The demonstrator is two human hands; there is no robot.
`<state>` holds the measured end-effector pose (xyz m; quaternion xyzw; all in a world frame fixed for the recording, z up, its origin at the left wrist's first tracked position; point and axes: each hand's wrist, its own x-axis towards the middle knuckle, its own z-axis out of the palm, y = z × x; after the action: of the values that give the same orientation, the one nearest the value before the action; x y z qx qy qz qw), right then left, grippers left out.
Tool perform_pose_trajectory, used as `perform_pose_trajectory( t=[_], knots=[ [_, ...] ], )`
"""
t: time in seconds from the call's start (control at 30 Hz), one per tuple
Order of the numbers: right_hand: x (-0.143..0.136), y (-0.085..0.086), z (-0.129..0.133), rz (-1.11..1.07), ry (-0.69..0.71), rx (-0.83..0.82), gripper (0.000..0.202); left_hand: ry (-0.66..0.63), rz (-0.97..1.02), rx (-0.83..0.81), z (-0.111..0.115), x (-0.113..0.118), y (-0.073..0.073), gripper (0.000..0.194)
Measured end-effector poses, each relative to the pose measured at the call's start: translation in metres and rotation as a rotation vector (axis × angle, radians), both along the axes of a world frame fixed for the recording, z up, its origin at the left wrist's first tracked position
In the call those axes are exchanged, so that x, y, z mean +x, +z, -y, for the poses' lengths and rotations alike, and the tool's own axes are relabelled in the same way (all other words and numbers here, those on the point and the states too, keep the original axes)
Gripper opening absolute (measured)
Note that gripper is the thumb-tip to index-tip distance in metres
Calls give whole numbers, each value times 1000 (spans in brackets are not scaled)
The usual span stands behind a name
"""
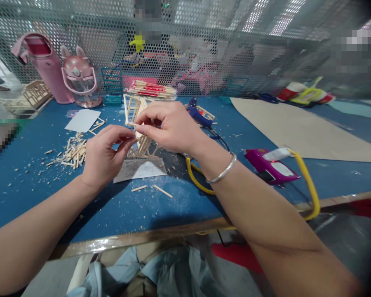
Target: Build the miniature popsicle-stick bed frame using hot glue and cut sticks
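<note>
A small model frame of thin wooden sticks [130, 108] stands on the blue table, partly covered by my hands. My right hand [173, 126], with a silver bangle at the wrist, reaches over it. Thumb and forefinger are pinched on a short wooden stick [131, 124] at the frame's near left side. Close below, my left hand [106, 150] has its thumb and fingertips pressed together against the frame's left side. What sits between those fingertips is hidden. Under the frame lies a grey-white sheet [142, 170], with two loose sticks [163, 191] in front of it.
Cut stick pieces [76, 153] and a white card [83, 120] lie left. Behind are a pink bottle [51, 68], a clear pink-lidded bottle [80, 80] and bundled sticks [151, 89]. A blue glue gun [198, 113], a purple device [272, 166], yellow tubing [309, 185] and brown paper [306, 130] lie right.
</note>
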<state>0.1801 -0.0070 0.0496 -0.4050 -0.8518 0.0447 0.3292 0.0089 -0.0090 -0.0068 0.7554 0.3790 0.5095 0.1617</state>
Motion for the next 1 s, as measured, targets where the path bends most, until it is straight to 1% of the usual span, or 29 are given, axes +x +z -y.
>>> perform_pose_trajectory(
  t=[0.1,0.3,0.43,0.57,0.7,0.77,0.9,1.0],
  knots=[
    [-1,0,0,2,-4,2,13,21,21,-25,0,2,-1,3],
    [-2,0,1,1,2,1,14,-3,120,-47,-2,8,-4,15],
    [-2,-1,1,16,12,-1,14,-36,163,-102,-4,9,-6,20],
    [0,-1,1,12,3,5,16,-104,280,-152,-3,8,-5,18],
    [2,-1,1,-1,2,29,17,-126,396,-254,-3,9,-3,13],
    [3,-1,1,-2,14,35,17,-130,385,-305,-3,8,-2,14],
    [3,-1,0,2,25,31,16,-142,258,-395,-3,6,-2,17],
    [3,-1,0,11,23,27,16,-155,229,-403,-3,7,-2,17]
  ],
)
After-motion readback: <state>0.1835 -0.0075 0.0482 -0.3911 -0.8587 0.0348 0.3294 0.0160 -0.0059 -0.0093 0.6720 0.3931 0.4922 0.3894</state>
